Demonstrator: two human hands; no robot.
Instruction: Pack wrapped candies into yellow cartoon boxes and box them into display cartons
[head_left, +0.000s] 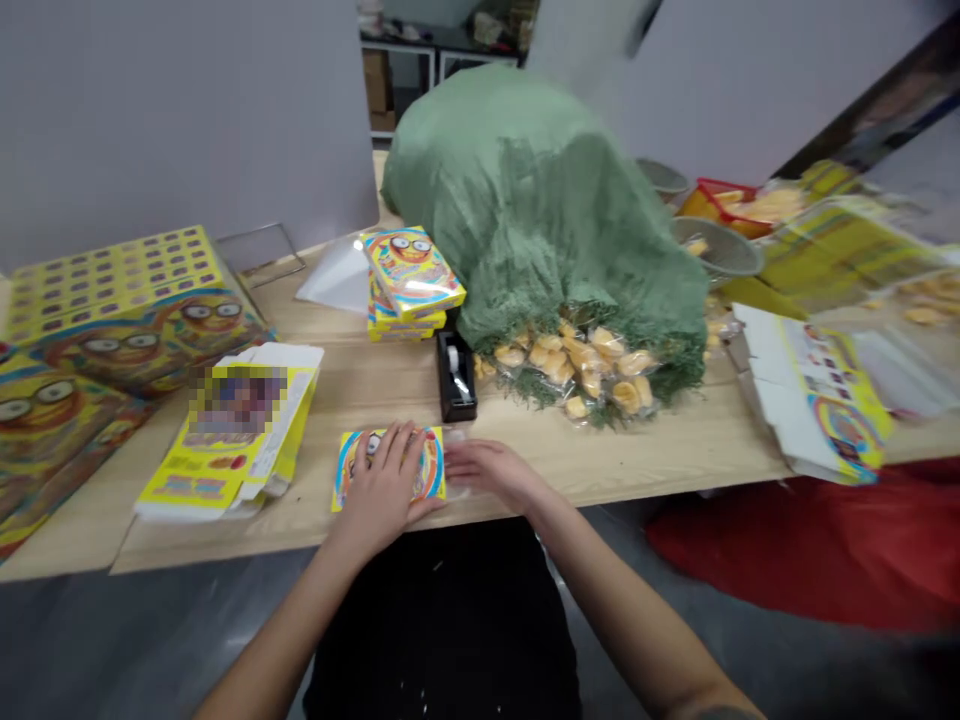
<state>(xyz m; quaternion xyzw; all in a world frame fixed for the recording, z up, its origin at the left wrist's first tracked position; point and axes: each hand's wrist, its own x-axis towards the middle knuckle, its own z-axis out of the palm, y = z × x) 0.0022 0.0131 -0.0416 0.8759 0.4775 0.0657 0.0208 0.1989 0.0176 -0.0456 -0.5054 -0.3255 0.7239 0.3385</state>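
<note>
My left hand [386, 485] lies flat with fingers spread on top of a small colourful box [429, 472] at the front edge of the wooden table [525, 460]. My right hand [491, 470] rests against the box's right end, fingers stretched toward it, over what looks like a bit of clear tape. A black tape dispenser [456, 375] stands just behind the box. A stack of the same boxes [411, 280] sits further back.
A big green mesh sack [540, 210] spills wrapped yellow snacks [585, 365] onto the table. Flattened cartons [232, 440] lie left, large printed display boxes [127, 300] far left, more flat cartons [817, 400] right. Bowls and a red basket [731, 200] stand behind. A red item [810, 550] lies below.
</note>
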